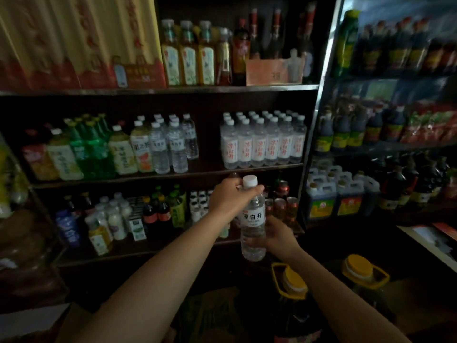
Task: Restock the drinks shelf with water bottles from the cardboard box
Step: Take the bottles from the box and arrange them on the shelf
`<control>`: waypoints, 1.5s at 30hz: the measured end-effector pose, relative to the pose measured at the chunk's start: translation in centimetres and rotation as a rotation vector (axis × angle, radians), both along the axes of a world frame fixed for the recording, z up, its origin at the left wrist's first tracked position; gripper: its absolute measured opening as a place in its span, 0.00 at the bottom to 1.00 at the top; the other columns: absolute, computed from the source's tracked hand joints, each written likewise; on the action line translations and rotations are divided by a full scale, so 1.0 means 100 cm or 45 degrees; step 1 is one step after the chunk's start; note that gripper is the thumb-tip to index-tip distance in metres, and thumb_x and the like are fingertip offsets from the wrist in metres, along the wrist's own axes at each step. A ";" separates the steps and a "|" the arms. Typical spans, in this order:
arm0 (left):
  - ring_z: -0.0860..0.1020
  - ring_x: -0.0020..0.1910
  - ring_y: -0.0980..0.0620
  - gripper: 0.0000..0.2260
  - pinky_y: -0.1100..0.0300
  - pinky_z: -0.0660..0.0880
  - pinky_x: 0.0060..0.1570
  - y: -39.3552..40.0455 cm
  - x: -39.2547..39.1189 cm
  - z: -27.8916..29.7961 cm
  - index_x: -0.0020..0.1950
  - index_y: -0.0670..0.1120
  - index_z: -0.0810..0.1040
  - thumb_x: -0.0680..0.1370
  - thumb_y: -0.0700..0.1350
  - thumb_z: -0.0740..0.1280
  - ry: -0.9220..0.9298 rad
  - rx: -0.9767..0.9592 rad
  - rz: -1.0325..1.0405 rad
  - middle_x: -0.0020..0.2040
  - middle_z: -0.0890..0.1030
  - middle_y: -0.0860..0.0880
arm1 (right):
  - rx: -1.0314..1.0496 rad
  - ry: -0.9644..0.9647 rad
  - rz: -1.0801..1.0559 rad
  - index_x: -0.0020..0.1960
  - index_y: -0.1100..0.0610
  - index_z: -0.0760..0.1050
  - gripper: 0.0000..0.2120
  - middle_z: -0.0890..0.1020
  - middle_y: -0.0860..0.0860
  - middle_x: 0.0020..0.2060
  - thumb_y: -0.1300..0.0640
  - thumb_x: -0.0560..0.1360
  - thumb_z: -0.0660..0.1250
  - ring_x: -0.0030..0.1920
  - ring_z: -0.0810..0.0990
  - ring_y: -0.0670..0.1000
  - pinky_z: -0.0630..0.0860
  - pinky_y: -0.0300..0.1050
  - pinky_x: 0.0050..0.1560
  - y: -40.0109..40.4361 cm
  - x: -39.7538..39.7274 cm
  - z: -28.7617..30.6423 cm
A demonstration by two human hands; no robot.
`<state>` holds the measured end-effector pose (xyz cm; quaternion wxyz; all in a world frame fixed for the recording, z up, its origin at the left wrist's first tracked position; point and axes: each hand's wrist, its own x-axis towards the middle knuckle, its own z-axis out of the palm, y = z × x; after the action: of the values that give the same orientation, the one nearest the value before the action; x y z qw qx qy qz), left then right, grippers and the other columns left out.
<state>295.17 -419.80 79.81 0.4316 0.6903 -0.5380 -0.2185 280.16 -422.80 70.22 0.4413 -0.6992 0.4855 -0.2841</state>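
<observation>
Two hands gripping water bottle (pixel 252 219), left hand (pixel 228 198) at neck, right hand (pixel 279 235) low, oil jugs (pixel 293 280) below

The held water bottle (pixel 253 219) has a label reading "凉白开".

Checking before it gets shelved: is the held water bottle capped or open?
Capped: a white cap sits on the water bottle, held upright by left hand and right hand.
</observation>
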 end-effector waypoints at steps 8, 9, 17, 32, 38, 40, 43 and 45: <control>0.78 0.36 0.55 0.14 0.60 0.70 0.31 -0.058 0.095 0.015 0.35 0.50 0.77 0.69 0.60 0.72 0.020 0.024 0.042 0.33 0.78 0.54 | -0.035 -0.011 0.096 0.59 0.51 0.75 0.28 0.83 0.46 0.51 0.51 0.62 0.80 0.51 0.81 0.47 0.78 0.46 0.53 -0.072 0.097 0.000; 0.80 0.39 0.54 0.14 0.59 0.75 0.36 -0.066 0.105 0.016 0.39 0.50 0.79 0.70 0.60 0.72 0.035 0.022 0.035 0.37 0.80 0.53 | -0.030 -0.013 0.090 0.58 0.50 0.75 0.27 0.82 0.46 0.50 0.52 0.62 0.80 0.51 0.81 0.47 0.78 0.45 0.52 -0.082 0.108 0.002; 0.80 0.47 0.50 0.17 0.45 0.80 0.46 -0.154 0.187 0.027 0.51 0.44 0.78 0.71 0.56 0.73 0.024 -0.001 0.124 0.47 0.81 0.48 | -0.166 -0.004 0.235 0.58 0.53 0.77 0.25 0.83 0.45 0.48 0.51 0.63 0.79 0.47 0.81 0.43 0.79 0.40 0.47 -0.186 0.189 0.010; 0.63 0.24 0.56 0.25 0.60 0.57 0.27 -0.289 0.281 0.063 0.26 0.48 0.60 0.69 0.53 0.76 -0.536 0.105 0.182 0.24 0.61 0.52 | -0.130 0.032 0.390 0.60 0.54 0.75 0.26 0.81 0.46 0.52 0.50 0.65 0.78 0.54 0.80 0.46 0.76 0.39 0.51 -0.328 0.299 0.014; 0.71 0.29 0.51 0.19 0.60 0.60 0.25 -0.324 0.288 0.072 0.30 0.45 0.68 0.70 0.52 0.75 -0.699 0.249 0.167 0.28 0.69 0.46 | -0.120 0.065 0.344 0.58 0.54 0.68 0.28 0.79 0.46 0.51 0.53 0.65 0.79 0.52 0.78 0.47 0.72 0.33 0.43 -0.359 0.321 0.011; 0.78 0.38 0.46 0.15 0.61 0.61 0.26 -0.332 0.290 0.078 0.38 0.42 0.75 0.70 0.52 0.75 -0.763 0.276 0.180 0.37 0.77 0.42 | -0.140 0.061 0.326 0.56 0.53 0.68 0.27 0.78 0.48 0.51 0.53 0.64 0.79 0.51 0.78 0.47 0.75 0.35 0.44 -0.366 0.327 0.010; 0.79 0.51 0.44 0.25 0.61 0.66 0.36 -0.342 0.299 0.083 0.59 0.37 0.75 0.70 0.51 0.75 -0.763 0.267 0.245 0.53 0.79 0.40 | -0.266 0.136 0.338 0.58 0.55 0.72 0.28 0.76 0.54 0.55 0.46 0.63 0.76 0.56 0.77 0.53 0.77 0.49 0.54 -0.377 0.337 0.012; 0.78 0.54 0.45 0.28 0.60 0.70 0.44 -0.353 0.306 0.084 0.62 0.38 0.74 0.69 0.52 0.76 -0.783 0.290 0.244 0.57 0.78 0.41 | -0.309 0.182 0.372 0.62 0.57 0.74 0.28 0.77 0.56 0.57 0.47 0.66 0.75 0.58 0.76 0.55 0.76 0.51 0.57 -0.384 0.344 0.014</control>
<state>325.74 -455.14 88.17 0.1879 0.8152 -0.5477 -0.0171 314.61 -461.20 71.64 0.3549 -0.8286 0.3711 -0.2230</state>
